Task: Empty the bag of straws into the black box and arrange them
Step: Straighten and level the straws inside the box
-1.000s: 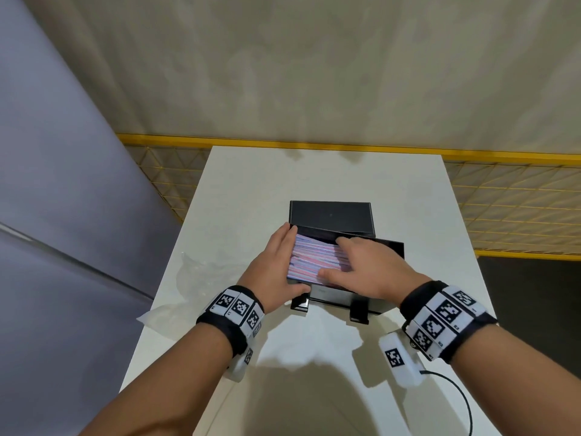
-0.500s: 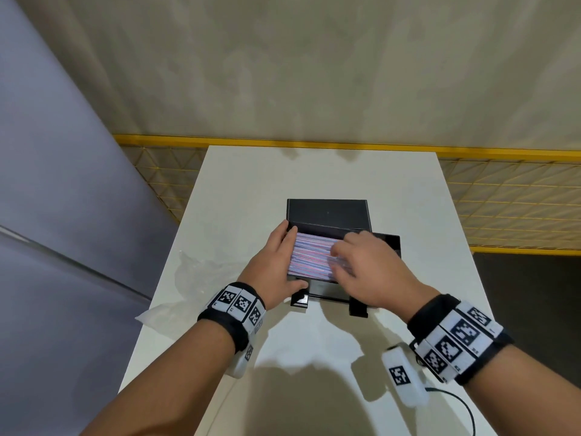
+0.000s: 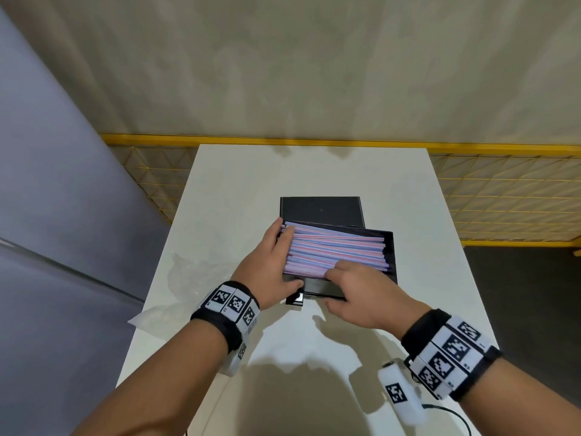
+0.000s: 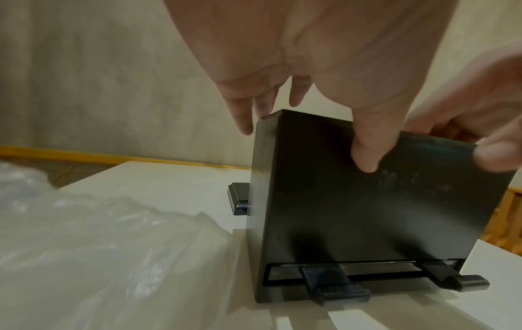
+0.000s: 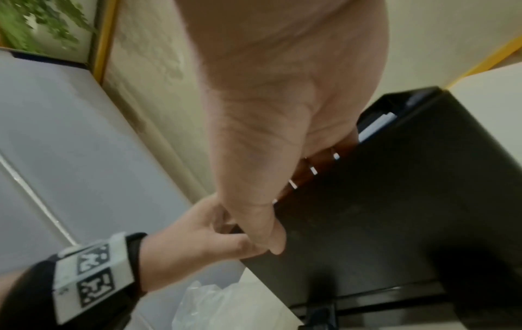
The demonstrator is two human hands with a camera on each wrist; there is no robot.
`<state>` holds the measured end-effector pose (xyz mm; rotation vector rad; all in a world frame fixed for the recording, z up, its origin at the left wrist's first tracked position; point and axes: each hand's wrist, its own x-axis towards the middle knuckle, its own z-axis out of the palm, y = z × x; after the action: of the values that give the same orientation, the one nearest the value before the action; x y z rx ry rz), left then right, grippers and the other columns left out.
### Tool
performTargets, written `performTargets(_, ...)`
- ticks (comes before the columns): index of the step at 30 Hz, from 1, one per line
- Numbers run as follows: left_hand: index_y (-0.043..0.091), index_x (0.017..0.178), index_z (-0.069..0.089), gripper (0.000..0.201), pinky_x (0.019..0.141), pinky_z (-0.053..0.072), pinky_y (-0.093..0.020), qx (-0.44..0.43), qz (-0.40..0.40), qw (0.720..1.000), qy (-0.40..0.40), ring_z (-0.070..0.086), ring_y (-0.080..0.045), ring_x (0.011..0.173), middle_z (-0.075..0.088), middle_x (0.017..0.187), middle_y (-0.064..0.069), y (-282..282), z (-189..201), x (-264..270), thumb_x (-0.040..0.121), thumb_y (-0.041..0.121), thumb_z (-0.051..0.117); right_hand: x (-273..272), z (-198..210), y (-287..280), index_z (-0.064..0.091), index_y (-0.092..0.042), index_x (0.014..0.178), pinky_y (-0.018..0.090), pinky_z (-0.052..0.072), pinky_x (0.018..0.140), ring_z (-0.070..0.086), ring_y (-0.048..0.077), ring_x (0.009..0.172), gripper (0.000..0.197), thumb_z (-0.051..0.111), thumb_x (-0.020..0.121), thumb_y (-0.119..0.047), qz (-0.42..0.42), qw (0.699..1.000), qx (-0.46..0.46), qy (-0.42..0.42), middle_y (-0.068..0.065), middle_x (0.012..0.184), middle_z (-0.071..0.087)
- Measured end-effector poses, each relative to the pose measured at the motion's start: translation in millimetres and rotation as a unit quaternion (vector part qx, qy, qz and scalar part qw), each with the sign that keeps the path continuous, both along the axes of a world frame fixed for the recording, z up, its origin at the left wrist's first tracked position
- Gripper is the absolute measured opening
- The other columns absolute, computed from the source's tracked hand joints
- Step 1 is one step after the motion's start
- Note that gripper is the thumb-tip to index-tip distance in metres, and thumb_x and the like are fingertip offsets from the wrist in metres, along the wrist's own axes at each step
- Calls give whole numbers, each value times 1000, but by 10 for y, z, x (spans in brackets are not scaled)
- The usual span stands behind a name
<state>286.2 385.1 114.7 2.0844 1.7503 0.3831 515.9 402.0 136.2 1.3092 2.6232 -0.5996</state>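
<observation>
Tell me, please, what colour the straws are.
Pink and pale blue straws, clearest in the head view.

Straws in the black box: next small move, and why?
Probably slide the right hand to the right ends of the straws and nudge them toward the left hand, which braces the left ends. The straws lie in the black box, but the far ones sit skewed, with uneven right ends. The crumpled bag lies aside on the table, so only tidying seems left.
</observation>
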Motion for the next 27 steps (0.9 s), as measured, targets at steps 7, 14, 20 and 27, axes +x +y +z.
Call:
performTargets(7,20,161,12,123,126,1,-55,46,-124,979,155,-8,-28,158,-4,171,-8,253,75,165,67,86,54,77,67,64,66,-21,108,36,49,75,61,22,97,34,58,88,-48,-55,996,37,53,-3,99,61)
performTargets(14,17,162,5,124,127,1,-53,9,-85,977,197,-10,-27,158,-6,171,-6,307,-135,202,71,92,44,144,-197,98,47,-15,138,41,48,95,54,28,111,94,39,76,-85,-79,995,51,-45,5,123,54)
performTargets(20,13,161,13,123,127,2,-53,23,-69,976,207,-4,-29,158,0,171,-10,302,-164,235,71,92,40,74,-268,175,45,-13,142,48,41,107,48,33,125,103,42,72,-89,-96,990,102,-8,14,136,49)
performTargets(27,12,160,22,117,127,4,-54,38,-61,977,200,1,-31,158,5,171,-12,301,-188,244,73,89,39,49,-147,327,58,-16,124,39,42,100,52,25,106,90,42,72,-88,-110,989,96,31,4,110,56)
